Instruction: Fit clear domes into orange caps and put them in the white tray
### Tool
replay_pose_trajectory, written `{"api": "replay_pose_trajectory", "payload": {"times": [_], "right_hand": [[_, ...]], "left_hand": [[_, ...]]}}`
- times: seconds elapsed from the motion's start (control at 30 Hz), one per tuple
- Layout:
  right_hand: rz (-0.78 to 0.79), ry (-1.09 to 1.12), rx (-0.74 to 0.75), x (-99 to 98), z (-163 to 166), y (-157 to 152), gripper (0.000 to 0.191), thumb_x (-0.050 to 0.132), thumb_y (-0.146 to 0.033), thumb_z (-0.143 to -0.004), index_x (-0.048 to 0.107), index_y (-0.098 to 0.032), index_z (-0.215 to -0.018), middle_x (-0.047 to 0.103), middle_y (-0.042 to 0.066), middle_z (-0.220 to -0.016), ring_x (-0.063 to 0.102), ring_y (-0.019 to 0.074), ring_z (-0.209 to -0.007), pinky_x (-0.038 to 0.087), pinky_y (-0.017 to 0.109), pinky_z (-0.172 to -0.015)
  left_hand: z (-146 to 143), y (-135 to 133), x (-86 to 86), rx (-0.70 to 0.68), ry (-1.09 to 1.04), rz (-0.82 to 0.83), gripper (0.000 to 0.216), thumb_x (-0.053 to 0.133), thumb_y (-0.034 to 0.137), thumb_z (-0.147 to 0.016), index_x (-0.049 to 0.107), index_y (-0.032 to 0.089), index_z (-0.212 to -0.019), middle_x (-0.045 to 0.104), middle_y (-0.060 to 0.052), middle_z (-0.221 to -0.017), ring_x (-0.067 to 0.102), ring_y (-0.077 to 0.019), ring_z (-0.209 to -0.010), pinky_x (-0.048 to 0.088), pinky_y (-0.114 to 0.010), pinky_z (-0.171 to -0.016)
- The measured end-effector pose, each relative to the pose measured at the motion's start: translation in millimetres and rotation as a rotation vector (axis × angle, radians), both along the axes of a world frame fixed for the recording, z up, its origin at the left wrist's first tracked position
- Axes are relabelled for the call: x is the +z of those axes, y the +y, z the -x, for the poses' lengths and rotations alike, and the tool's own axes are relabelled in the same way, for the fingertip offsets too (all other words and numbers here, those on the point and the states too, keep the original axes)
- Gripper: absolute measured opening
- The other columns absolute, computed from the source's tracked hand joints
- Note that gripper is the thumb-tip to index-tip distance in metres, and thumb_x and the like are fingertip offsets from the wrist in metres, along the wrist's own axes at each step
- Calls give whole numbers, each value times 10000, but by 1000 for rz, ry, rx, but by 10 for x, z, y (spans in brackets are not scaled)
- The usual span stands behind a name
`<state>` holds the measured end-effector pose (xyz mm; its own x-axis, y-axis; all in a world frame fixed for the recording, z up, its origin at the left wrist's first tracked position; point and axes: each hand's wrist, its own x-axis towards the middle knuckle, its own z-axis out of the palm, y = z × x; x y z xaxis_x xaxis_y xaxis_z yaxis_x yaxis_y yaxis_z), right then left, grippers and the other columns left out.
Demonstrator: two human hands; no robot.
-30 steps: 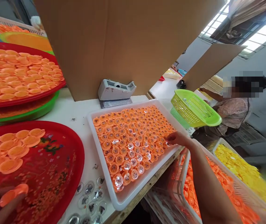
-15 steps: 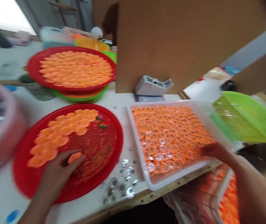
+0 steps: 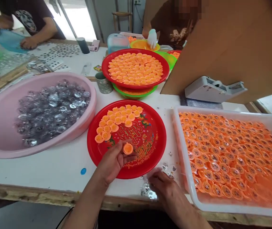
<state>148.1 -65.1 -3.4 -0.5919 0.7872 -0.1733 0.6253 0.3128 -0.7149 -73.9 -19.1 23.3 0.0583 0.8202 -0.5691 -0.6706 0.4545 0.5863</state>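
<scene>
My left hand [image 3: 113, 159] is over the front of the red tray [image 3: 158, 133], its thumb and fingers closed on a small round orange plastic piece [image 3: 128, 148] with a raised rim. Rows of similar orange pieces [image 3: 118, 120] lie in the tray's upper left part. Beside the tray's lower right edge, my right hand [image 3: 166, 189] reaches down among small clear plastic discs [image 3: 146, 190] on the white table. Its fingers are bent together at the discs; their tips are partly hidden, so I cannot make out what is between them.
A pink basin [image 3: 91, 105] of clear discs stands left. On the right is a white bin [image 3: 199, 202] of orange pieces with printed centres. Behind are a stacked red tray [image 3: 105, 68], a cup [image 3: 104, 83], a tape dispenser [image 3: 214, 90] and a cardboard panel [image 3: 221, 47]. Two people work across the table.
My right hand has left the white bin and come down to the clear discs. My left hand has lifted the orange piece from the tray. The view has swung left.
</scene>
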Motion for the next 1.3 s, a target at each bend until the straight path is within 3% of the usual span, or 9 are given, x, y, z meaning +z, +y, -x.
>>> {"api": "replay_pose_trajectory", "payload": {"times": [0.2, 0.43, 0.5, 0.7, 0.8, 1.0, 1.1, 1.2, 1.3], "right_hand": [[-45, -42, 1, -105, -185, 36, 257, 468, -119, -921, 658, -206, -771, 634, 54, -896, 633, 191, -806, 522, 318, -732], [103, 21, -105, 86, -260, 152, 211, 441, -197, -955, 649, -219, -976, 667, 38, -868, 649, 184, -767, 496, 307, -690], [123, 78, -138, 149, -269, 202, 188, 454, -231, -961, 640, -222, -988, 679, 39, -896, 654, 185, -802, 499, 300, -710], [64, 96, -125, 305, -130, 449, 167, 464, -197, -931, 611, -203, -851, 655, 37, -808, 617, 171, -731, 482, 276, -652], [-28, 31, -127, 280, 40, 729, 157, 471, -130, -885, 573, -197, -786, 649, 28, -764, 601, 167, -685, 472, 274, -637], [-59, -63, -120, -25, 346, 1632, 210, 540, -72, -826, 681, -206, -906, 710, 11, -792, 656, 170, -726, 504, 263, -691], [-116, -142, -137, -100, 398, 1905, 233, 572, -71, -821, 708, -213, -946, 709, 27, -891, 662, 187, -813, 503, 291, -779], [-185, -233, -190, -79, 421, 1779, 291, 604, -157, -852, 647, -188, -1138, 652, 106, -1086, 645, 250, -934, 487, 366, -845], [-183, -329, -191, -42, 519, 1348, 532, 715, -349, -799, 553, -101, -1241, 594, 196, -1128, 632, 333, -927, 499, 432, -778]], "left_hand": [[1, -98, -74, 12, -69, 34, 160, 632, 218, -883, 674, 171, -1030, 712, -72, -1035, 708, -222, -932, 613, -347, -800], [-100, -118, -65, -64, 0, 26, 158, 680, 242, -848, 683, 174, -990, 693, -45, -1013, 722, -199, -805, 602, -319, -777], [-64, -82, -49, -41, 89, 34, 190, 706, 276, -823, 678, 193, -992, 684, -41, -1037, 709, -190, -808, 599, -317, -758], [185, 109, -13, 75, 654, 33, 276, 790, 298, -710, 681, 201, -945, 663, -33, -965, 642, -204, -898, 523, -197, -594], [262, 116, -3, 48, 593, 58, 263, 795, 294, -697, 686, 194, -914, 668, -29, -925, 648, -199, -855, 525, -206, -580], [283, -26, -64, 23, 336, 63, 250, 744, 273, -751, 681, 188, -977, 679, -64, -1084, 668, -225, -949, 603, -343, -754], [282, -67, -85, 48, 242, 62, 242, 755, 236, -753, 678, 185, -977, 677, -65, -1088, 674, -233, -954, 612, -378, -772], [312, -82, -71, 72, 209, 65, 285, 767, 192, -748, 673, 186, -1017, 684, -46, -1011, 688, -208, -903, 611, -340, -771], [356, -92, -55, 39, 209, 68, 403, 768, 151, -736, 643, 214, -1114, 678, -24, -1028, 691, -187, -912, 596, -296, -795]]}}
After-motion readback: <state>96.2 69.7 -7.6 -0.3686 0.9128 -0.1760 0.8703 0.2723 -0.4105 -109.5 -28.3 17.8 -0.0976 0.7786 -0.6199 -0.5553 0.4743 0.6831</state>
